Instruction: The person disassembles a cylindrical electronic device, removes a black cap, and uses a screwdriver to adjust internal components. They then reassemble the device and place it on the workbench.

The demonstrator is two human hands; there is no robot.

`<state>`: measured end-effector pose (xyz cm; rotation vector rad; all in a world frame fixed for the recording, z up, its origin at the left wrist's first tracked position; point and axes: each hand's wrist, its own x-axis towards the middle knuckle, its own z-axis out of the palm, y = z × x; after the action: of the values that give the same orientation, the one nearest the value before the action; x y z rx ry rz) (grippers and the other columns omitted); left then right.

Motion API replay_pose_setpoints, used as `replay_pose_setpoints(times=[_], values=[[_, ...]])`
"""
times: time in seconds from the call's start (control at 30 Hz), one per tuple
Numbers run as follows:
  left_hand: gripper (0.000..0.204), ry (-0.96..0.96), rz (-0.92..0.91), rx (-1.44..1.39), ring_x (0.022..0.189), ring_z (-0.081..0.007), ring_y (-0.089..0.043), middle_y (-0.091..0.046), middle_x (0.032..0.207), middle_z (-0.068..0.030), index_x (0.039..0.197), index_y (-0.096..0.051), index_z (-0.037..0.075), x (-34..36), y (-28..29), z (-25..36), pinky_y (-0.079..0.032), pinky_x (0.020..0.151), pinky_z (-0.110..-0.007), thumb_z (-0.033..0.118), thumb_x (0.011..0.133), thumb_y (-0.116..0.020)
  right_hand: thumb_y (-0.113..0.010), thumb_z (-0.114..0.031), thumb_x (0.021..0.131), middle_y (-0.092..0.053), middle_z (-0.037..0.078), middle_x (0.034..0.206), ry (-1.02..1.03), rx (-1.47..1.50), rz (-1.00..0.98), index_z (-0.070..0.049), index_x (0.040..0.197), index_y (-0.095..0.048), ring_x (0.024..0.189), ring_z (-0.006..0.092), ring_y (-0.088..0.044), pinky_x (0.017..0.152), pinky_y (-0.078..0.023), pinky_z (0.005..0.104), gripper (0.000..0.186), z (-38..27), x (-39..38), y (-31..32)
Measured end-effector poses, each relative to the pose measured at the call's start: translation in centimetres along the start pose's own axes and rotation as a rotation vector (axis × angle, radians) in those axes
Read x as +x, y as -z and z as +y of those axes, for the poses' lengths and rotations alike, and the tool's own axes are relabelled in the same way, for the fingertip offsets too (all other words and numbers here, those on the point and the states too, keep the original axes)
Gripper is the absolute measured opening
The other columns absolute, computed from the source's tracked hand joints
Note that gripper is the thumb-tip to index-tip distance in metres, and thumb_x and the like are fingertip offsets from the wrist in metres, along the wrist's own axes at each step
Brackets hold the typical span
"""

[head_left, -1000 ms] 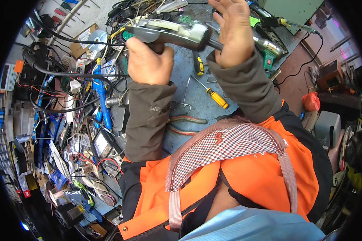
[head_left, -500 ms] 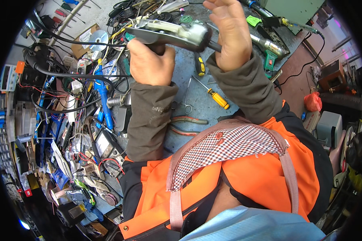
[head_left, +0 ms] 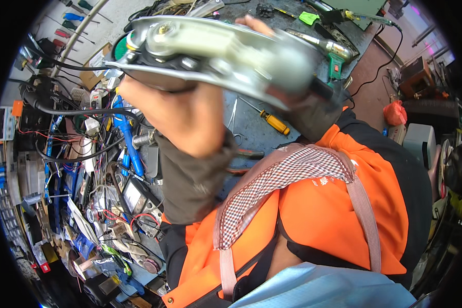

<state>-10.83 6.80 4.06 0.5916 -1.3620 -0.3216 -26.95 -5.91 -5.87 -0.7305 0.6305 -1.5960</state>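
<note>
A long silvery device [head_left: 205, 49], with a cream inner part and dark pieces along it, is raised close to the camera and smeared by motion. My left hand [head_left: 179, 113] is closed round its underside near the left end. Most of my right hand [head_left: 255, 24] is hidden behind the device; only some fingers show past its upper edge, so its grip cannot be made out. Below, on the blue-grey bench [head_left: 251, 131], lie a yellow-handled screwdriver [head_left: 275, 123], slim scissor-handled forceps [head_left: 234, 119] and red-handled pliers [head_left: 250, 154], partly covered by my sleeve and apron.
Tangled cables, blue tools [head_left: 131, 138] and small parts crowd the left side. A green-handled heat-gun-like tool [head_left: 337, 64] lies at the far right of the bench, near a bright green scrap [head_left: 309, 18]. Beyond the right edge are a red bag [head_left: 395, 113] and a grey box [head_left: 420, 143].
The device has come up nearer the camera and turned its inner side into view. My right hand, earlier spread beside its right end, is now mostly behind it.
</note>
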Motion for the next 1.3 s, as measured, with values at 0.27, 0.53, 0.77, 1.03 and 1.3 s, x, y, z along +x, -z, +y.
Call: replay_pose_setpoints(times=[0.27,0.53,0.77,1.03,1.3], values=[[0.045,-0.062,-0.256,0.12,0.098,-0.019,-0.065,-0.066,0.112,-0.013,0.119,-0.052,0.0,-2.6,0.4,4.7,-0.055,0.086,-0.034,-0.001,0.084,-0.08,-0.067,-0.029,0.104,-0.068,0.007,0.103,-0.231,-0.079,-0.075,-0.004,0.131,-0.06,0.084,0.0191,-0.067,0.076,-0.059,0.0365,0.038,1.6,0.9,2.1],[0.039,-0.023,-0.31,0.149,0.089,-0.0204,-0.066,-0.068,0.103,-0.0119,0.116,-0.058,-0.003,-2.0,0.4,5.0,-0.054,0.079,-0.035,0.001,0.082,-0.077,-0.069,-0.027,0.102,-0.068,0.007,0.1,-0.222,-0.082,-0.134,-0.004,0.128,-0.062,0.082,0.0186,-0.067,0.075,-0.059,0.0361,0.035,-0.4,-0.5,1.0],[0.036,0.062,-0.305,0.167,0.081,-0.0216,-0.066,-0.069,0.095,-0.011,0.113,-0.062,-0.006,-0.7,-0.3,5.7,-0.054,0.073,-0.036,0.002,0.081,-0.075,-0.07,-0.026,0.102,-0.069,0.006,0.098,-0.221,-0.077,-0.16,-0.004,0.125,-0.064,0.081,0.0181,-0.068,0.074,-0.059,0.0358,0.032,-0.6,-0.9,0.7],[0.059,-0.014,-0.369,0.241,0.077,-0.035,-0.062,-0.065,0.105,-0.0201,0.121,-0.056,-0.005,-2.5,-0.3,5.4,-0.047,0.069,-0.042,-0.001,0.064,-0.071,-0.072,-0.024,0.1,-0.07,0.005,0.095,-0.23,-0.054,-0.182,-0.005,0.121,-0.066,0.079,0.0175,-0.068,0.073,-0.059,0.0355,0.029,-0.7,-1.6,0.6],[0.045,-0.083,-0.321,0.208,0.074,-0.0293,-0.061,-0.065,0.1,-0.0147,0.114,-0.056,-0.002,-3.2,-0.9,5.1,-0.046,0.068,-0.039,-0.001,0.071,-0.067,-0.073,-0.022,0.099,-0.07,0.004,0.092,-0.227,-0.032,-0.208,-0.005,0.117,-0.067,0.078,0.0169,-0.068,0.072,-0.059,0.0351,0.025,-0.8,-1.8,0.1]])
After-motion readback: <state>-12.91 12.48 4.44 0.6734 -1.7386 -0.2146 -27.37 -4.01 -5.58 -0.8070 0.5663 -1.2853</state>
